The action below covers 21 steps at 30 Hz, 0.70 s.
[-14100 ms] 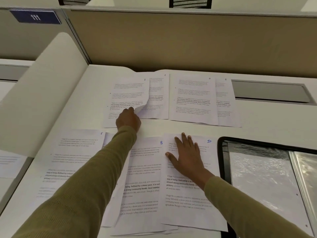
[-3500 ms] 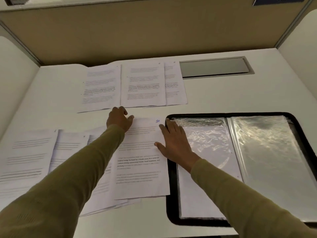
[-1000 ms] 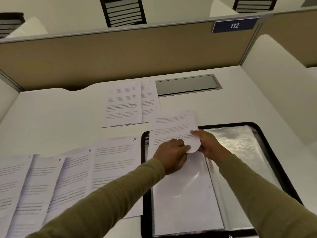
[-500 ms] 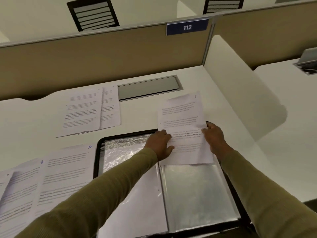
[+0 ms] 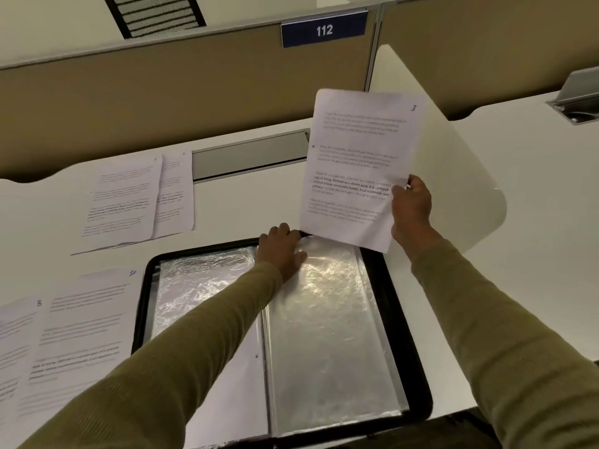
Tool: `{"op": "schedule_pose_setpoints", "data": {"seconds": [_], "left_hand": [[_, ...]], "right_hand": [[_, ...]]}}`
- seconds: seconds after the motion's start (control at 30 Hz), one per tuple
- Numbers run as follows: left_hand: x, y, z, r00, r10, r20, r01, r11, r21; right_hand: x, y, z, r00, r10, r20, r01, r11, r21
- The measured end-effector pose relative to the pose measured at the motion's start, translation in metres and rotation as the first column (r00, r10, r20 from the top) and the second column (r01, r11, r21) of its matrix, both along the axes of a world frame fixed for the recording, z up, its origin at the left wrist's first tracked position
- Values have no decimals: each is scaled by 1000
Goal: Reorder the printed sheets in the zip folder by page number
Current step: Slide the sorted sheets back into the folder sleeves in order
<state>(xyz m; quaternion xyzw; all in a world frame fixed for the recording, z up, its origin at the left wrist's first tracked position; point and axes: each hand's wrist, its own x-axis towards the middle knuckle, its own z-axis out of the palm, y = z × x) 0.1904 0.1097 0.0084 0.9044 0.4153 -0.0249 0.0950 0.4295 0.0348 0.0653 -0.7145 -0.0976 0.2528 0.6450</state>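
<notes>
Booth with a white worktop [image 5: 227, 209], a tan partition [image 5: 162, 102] behind it and a blue sign [image 5: 324, 29] reading 112.

On my feed:
- The right fingers [image 5: 400, 191] are curled and, with the thumb in front, pinch the right edge of the sheet marked 3 [image 5: 359, 163].
- The right hand [image 5: 411, 205] holds that sheet lifted and nearly upright, clear of the worktop. Its lower edge is above the far rim of the zip folder [image 5: 418, 351].
- The left fingers [image 5: 282, 230] are fairly straight, palm down.
- The left hand [image 5: 282, 251] rests on the top edge of the folder's right-hand clear sleeve [image 5: 324, 319]. I can make out nothing gripped in it.
- The folder lies open and flat, with a black rim.
- Just left of it, the sheet marked 10 [image 5: 84, 335] overlaps the sheet marked 8 [image 5: 16, 335].
- Farther back, two overlapping sheets [image 5: 126, 199] lie beside a grey hatch [image 5: 249, 157]; I cannot read their numbers
</notes>
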Motion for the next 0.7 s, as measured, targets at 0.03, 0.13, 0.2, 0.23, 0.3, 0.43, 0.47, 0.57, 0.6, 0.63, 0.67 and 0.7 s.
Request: {"op": "schedule_pose_setpoints", "data": {"seconds": [0.03,0.13,0.2,0.23,0.3,0.43,0.47,0.57,0.6,0.63,0.67,0.7], "left_hand": [[-1,1,0,1000,4,11,-4,1000,8],[-2,4,1,998,13,68,-16,999,48],[-3,6,2,996,-7,94,1,998,70],[-4,7,1,994,-19,111,11,997,76],[-5,7,0,986,-47,159,32,995,93],[-6,4,1,969,-75,234,52,993,102],[-7,3,2,965,-63,253,40,995,96],[-8,1,6,955,-57,292,36,996,78],[-8,0,8,951,-69,300,48,996,79],[-7,0,9,947,-87,309,63,994,85],[-7,-1,9,942,-109,318,80,992,102],[-6,-1,8,936,-131,327,95,988,124]], "right_hand": [[1,4,0,999,-7,-40,8,1000,30],[3,14,-1,982,17,-188,7,992,125],[1,19,-1,962,37,-270,12,984,178],[-1,22,1,952,46,-303,17,979,204],[-7,27,4,934,66,-350,24,968,248],[-20,39,12,901,84,-426,53,953,299],[-22,42,14,897,80,-435,58,953,297],[-27,52,17,892,91,-443,51,953,298],[-28,56,17,888,102,-448,46,950,307],[-29,59,16,885,112,-451,41,948,316],[-30,62,16,885,118,-451,35,948,318],[-31,65,16,887,120,-447,30,949,315]]}}
